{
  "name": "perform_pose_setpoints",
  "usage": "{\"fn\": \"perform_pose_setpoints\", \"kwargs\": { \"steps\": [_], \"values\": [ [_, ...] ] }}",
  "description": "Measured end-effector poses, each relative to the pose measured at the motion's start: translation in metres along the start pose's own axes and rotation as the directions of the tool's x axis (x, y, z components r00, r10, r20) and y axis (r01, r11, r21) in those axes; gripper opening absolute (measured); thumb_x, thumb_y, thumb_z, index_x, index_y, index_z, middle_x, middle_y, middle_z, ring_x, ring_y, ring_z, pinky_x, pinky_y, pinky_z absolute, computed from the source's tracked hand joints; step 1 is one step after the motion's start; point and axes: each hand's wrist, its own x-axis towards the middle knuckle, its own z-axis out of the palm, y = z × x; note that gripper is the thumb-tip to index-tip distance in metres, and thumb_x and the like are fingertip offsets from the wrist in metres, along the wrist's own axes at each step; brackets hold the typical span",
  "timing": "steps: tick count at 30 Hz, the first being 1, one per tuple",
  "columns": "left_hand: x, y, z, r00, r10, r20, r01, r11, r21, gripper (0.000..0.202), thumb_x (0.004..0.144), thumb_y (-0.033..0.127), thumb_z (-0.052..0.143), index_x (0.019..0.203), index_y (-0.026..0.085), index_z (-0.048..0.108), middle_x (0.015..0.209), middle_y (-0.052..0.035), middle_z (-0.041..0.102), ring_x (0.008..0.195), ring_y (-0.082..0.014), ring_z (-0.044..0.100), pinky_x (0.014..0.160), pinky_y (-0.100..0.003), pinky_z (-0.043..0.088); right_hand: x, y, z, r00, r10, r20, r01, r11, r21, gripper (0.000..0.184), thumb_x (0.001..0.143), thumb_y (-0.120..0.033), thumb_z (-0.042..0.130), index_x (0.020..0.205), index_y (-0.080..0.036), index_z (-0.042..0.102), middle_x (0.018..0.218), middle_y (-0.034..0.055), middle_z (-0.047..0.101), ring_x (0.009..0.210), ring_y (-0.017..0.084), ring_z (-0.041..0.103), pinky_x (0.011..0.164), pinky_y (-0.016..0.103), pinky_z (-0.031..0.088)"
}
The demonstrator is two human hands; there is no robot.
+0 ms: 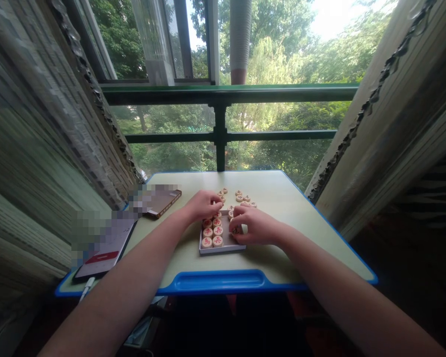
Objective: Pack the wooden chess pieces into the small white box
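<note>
A shallow white box [223,250] sits on the table, with round wooden Chinese chess pieces [217,241] in two columns along its left side, marked with red characters. My left hand [205,205] is over the box's far left corner, its fingers pinched together; what they hold, if anything, is hidden. Over the box's right side, my right hand [255,224] curls its thumb and fingers around a dark-marked Chinese chess piece [236,230]. Another piece lies just beyond those fingers, partly covered. Loose Chinese chess pieces [239,193] lie on the table past the box.
The pale table [282,198] has a blue edge and a blue pen groove [219,281] at the front. At left lie a tablet [107,253] with a white cable [86,286] and a phone-like flat object [163,202]. A green railing [230,94] and curtains [375,99] surround the table.
</note>
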Motion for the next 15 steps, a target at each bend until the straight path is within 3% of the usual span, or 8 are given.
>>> {"fn": "perform_pose_setpoints", "kwargs": {
  "steps": [15],
  "values": [
    [-0.0008, 0.0028, -0.0033, 1.000, 0.009, 0.002, -0.009, 1.000, 0.012, 0.023, 0.073, 0.025, 0.051, 0.076, 0.014, 0.072, 0.074, -0.0024, 0.069, 0.066, -0.0120, 0.056, 0.062, -0.021, 0.041, -0.0024, 0.0015, -0.0095, 0.999, 0.038, -0.021, -0.038, 0.999, 0.020, 0.018, 0.065, -0.022, 0.068, 0.083, -0.019, 0.068, 0.081, 0.0042, 0.053, 0.081, 0.018, 0.049, 0.076, 0.031, 0.041]
  ]
}}
